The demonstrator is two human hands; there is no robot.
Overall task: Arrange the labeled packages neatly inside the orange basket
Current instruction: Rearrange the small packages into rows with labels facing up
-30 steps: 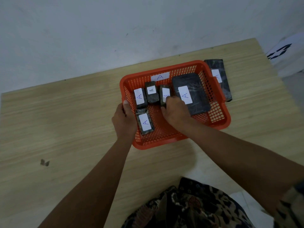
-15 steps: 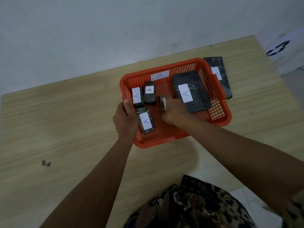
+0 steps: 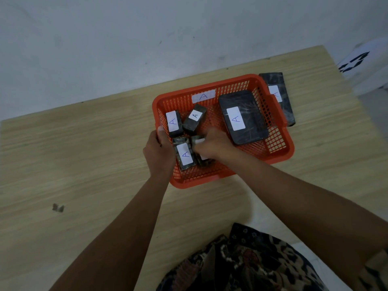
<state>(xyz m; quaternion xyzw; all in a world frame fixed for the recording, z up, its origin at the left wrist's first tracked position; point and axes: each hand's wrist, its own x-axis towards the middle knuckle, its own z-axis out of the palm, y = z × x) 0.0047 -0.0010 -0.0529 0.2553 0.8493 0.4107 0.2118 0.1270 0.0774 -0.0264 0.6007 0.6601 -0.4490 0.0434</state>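
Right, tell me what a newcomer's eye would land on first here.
First the orange basket on the wooden table, its far wall labelled A. Inside, a large dark package lies at the right and small ones marked A crowd the left, where the right hand sets one down while the left hand holds the rim. One long package lies outside, beyond the right wall.

I'm seeing a light wood-grain table [image 3: 84, 164] pushed against a plain white wall [image 3: 126, 38] with a few small dark specks; light is dim and flat, bluish cast. A small dark mark [image 3: 58, 207] sits on the tabletop at left. Pale floor [image 3: 373, 110] past the table's right edge, with a white sheet with black print [image 3: 357, 61] on it.
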